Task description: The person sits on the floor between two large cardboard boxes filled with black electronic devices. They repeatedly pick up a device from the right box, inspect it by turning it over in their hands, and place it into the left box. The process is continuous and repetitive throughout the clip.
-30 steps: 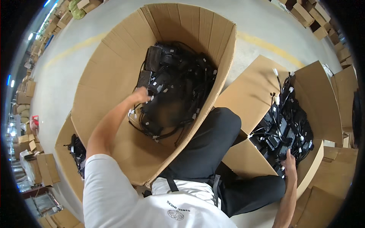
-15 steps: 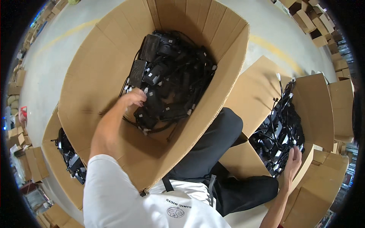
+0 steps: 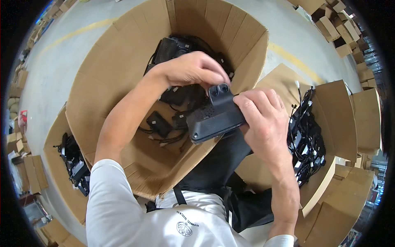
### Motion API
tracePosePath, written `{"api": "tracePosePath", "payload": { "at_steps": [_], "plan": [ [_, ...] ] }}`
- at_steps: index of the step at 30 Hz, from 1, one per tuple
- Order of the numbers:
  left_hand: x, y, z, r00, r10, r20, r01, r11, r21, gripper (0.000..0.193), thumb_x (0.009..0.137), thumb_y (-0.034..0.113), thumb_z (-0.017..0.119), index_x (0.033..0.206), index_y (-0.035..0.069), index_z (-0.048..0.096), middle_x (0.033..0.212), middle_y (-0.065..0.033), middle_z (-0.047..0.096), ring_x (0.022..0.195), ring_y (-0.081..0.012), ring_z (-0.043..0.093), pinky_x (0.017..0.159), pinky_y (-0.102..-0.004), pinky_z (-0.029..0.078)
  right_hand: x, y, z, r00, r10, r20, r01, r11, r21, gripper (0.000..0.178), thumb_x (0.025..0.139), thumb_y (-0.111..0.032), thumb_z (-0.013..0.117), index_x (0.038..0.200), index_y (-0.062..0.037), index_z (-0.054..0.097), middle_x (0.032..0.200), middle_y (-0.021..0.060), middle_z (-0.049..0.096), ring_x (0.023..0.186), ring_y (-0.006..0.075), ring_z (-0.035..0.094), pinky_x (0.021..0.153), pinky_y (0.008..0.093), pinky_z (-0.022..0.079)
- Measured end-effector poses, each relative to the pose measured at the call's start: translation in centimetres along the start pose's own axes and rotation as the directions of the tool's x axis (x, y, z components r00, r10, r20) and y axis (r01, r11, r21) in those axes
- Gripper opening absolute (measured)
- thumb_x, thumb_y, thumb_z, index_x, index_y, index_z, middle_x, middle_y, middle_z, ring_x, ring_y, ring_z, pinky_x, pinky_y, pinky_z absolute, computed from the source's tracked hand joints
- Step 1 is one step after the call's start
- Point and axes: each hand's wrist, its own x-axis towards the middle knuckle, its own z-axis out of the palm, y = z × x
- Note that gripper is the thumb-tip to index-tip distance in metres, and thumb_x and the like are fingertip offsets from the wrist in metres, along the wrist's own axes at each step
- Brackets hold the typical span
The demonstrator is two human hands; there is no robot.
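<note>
**Black plastic device held in both hands above an open carton**

Black plastic device, flat-bodied with two round ports on its raised end, was held over the near rim of the large cardboard box. At far left, a smaller carton showed more black parts. Inside the large box lay a heap of similar black units and cables. The left hand was closed with its fingertips pinched on the device's raised end. The right hand was clamped along the device's right side, thumb on top. To the right, another open carton held a tangle of black wired parts. The casing looked rigid, fairly light and smooth, so it probably handles best gripped by its long edges, away from the ports and any trailing lead.
</note>
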Motion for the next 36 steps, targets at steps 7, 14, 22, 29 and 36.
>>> {"api": "tracePosePath", "payload": {
  "at_steps": [7,14,22,29,36],
  "plan": [
    [-2.0,-19.8,-12.5,0.916,-0.323,-0.238,0.398,0.648,0.65,0.028,0.098,0.02,0.066,0.112,-0.003,0.07,0.095,-0.0075,0.073,0.081,-0.0158,0.065,0.075,-0.0277,0.055,0.7,-0.9,1.6,0.829,0.484,-0.279,-0.307,0.812,0.496,0.038,0.07,-0.012,0.086,0.101,-0.0048,0.066,0.094,0.016,0.064,0.084,0.0368,0.064,0.071,0.0435,0.054],
    [0.5,-29.6,-12.7,0.782,-0.295,-0.549,0.622,0.413,0.665,0.033,0.093,0.022,0.07,0.115,-0.003,0.069,0.098,-0.0077,0.072,0.085,-0.0169,0.066,0.078,-0.0293,0.054,-1.0,-2.9,8.5,0.849,0.463,-0.254,-0.294,0.813,0.502,0.045,0.073,-0.012,0.082,0.106,-0.0016,0.053,0.093,0.0168,0.054,0.084,0.0377,0.06,0.067,0.0479,0.051],
    [6.3,-20.6,4.1,0.95,-0.274,-0.152,0.294,0.613,0.734,0.042,0.088,0.025,0.075,0.118,-0.003,0.068,0.103,-0.0079,0.072,0.089,-0.0182,0.066,0.082,-0.031,0.054,-0.4,-2.9,10.0,0.817,0.492,-0.299,-0.304,0.81,0.502,0.048,0.073,-0.013,0.082,0.107,0.0001,0.051,0.096,0.0162,0.055,0.087,0.0382,0.061,0.068,0.0471,0.05],
    [11.5,-17.9,21.3,0.916,-0.313,0.251,0.003,0.631,0.776,0.05,0.083,0.027,0.08,0.121,-0.003,0.067,0.106,-0.008,0.072,0.093,-0.0193,0.066,0.085,-0.0326,0.053,-2.0,-2.6,9.6,0.821,0.474,-0.318,-0.31,0.838,0.45,0.045,0.074,-0.017,0.082,0.103,-0.001,0.05,0.094,0.0157,0.055,0.086,0.0383,0.061,0.07,0.0481,0.049],
    [10.7,-21.6,23.5,0.866,-0.461,0.193,0.11,0.552,0.827,0.058,0.078,0.029,0.084,0.124,-0.003,0.066,0.11,-0.0082,0.072,0.097,-0.0205,0.066,0.088,-0.0341,0.053,-2.8,-3.0,8.6,0.798,0.487,-0.354,-0.289,0.826,0.484,0.042,0.078,-0.019,0.081,0.101,-0.0011,0.051,0.094,0.0171,0.056,0.086,0.0405,0.061,0.071,0.0486,0.049]
  ]
}}
